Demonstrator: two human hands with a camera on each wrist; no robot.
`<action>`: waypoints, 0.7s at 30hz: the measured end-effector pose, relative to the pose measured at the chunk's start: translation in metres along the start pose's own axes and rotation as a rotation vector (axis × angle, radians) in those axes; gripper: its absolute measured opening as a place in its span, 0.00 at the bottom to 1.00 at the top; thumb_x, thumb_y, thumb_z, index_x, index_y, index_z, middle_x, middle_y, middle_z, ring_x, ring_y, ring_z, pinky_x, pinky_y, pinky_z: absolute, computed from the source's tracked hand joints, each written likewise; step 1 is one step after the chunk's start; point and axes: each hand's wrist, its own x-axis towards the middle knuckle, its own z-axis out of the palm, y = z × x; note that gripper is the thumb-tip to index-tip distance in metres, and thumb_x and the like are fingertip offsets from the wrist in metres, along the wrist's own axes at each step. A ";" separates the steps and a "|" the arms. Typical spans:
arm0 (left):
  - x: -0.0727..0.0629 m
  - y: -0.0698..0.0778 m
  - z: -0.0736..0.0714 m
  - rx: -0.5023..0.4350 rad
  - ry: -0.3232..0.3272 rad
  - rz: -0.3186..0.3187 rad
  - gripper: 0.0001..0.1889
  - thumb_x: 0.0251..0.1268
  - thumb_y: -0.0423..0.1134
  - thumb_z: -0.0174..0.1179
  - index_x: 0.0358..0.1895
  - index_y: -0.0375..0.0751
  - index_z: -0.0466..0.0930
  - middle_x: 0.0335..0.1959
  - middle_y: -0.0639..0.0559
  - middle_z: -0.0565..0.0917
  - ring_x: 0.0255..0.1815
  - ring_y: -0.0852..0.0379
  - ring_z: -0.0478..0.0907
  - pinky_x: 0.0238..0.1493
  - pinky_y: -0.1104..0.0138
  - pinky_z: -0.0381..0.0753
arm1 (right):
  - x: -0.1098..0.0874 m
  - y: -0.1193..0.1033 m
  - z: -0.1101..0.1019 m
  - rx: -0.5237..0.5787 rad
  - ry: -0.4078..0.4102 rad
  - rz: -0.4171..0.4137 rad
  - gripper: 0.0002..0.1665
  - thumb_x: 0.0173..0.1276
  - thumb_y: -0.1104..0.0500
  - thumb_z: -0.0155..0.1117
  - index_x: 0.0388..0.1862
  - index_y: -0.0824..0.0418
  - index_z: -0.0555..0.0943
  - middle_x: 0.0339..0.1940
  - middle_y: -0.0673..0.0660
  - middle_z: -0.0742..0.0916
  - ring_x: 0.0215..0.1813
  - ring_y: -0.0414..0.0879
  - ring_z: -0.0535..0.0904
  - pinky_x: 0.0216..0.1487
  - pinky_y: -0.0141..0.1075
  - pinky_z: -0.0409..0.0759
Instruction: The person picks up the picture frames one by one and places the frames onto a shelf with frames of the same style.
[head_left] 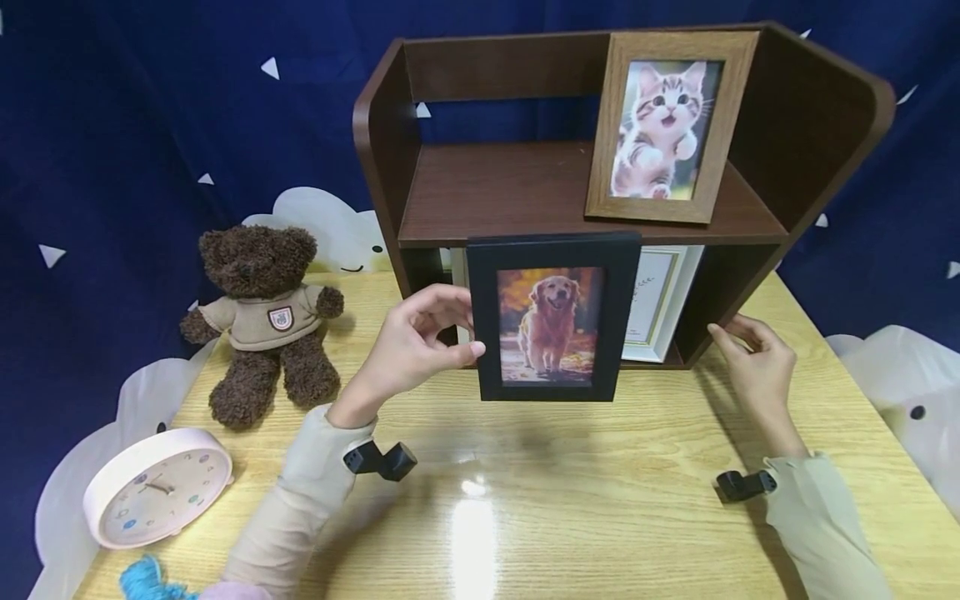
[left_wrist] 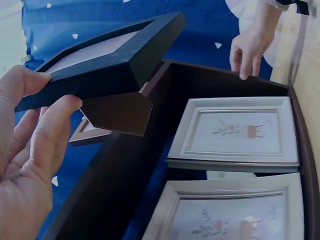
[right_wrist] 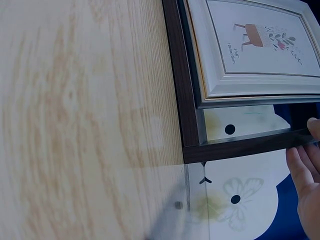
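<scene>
My left hand (head_left: 405, 346) pinches the left edge of a black picture frame (head_left: 551, 325) with a dog photo. It is held upright in front of the lower shelf; its brown stand (left_wrist: 117, 112) juts out behind in the left wrist view. With thumb and fingers on either side, my right hand (right_wrist: 306, 170) grips the right side panel of the dark brown shelf unit (head_left: 495, 187), low near the table. Inside the lower compartment stand two pale frames, a white frame (left_wrist: 240, 132) on the right and a silvery frame (left_wrist: 160, 205) beside it, both partly hidden in the head view.
A wooden frame (head_left: 597, 150) with a kitten photo leans on the upper shelf, at the right. Left of the unit sits a brown teddy bear (head_left: 258, 325). Nearer are a pink round clock (head_left: 165, 492) and something blue (head_left: 150, 579). A blue curtain (head_left: 150, 108) hangs behind.
</scene>
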 end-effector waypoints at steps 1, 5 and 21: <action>0.001 0.001 -0.001 -0.008 0.003 0.005 0.22 0.44 0.16 0.62 0.47 0.19 0.70 0.33 0.62 0.82 0.35 0.62 0.80 0.23 0.70 0.82 | 0.000 0.000 0.000 0.003 0.000 -0.003 0.13 0.57 0.62 0.72 0.42 0.59 0.85 0.29 0.29 0.82 0.36 0.22 0.78 0.36 0.13 0.74; 0.006 0.007 -0.007 -0.024 0.020 0.022 0.23 0.44 0.15 0.62 0.48 0.28 0.74 0.34 0.61 0.82 0.36 0.62 0.80 0.25 0.68 0.84 | -0.001 -0.002 0.001 -0.006 -0.002 -0.013 0.13 0.57 0.62 0.72 0.42 0.60 0.85 0.29 0.29 0.81 0.36 0.21 0.78 0.36 0.13 0.74; 0.036 0.028 -0.027 -0.082 0.063 0.005 0.26 0.43 0.14 0.61 0.48 0.39 0.76 0.35 0.55 0.81 0.35 0.59 0.79 0.31 0.62 0.86 | -0.001 -0.005 -0.001 -0.027 -0.004 -0.009 0.14 0.58 0.60 0.72 0.43 0.61 0.85 0.29 0.28 0.81 0.36 0.20 0.77 0.36 0.12 0.73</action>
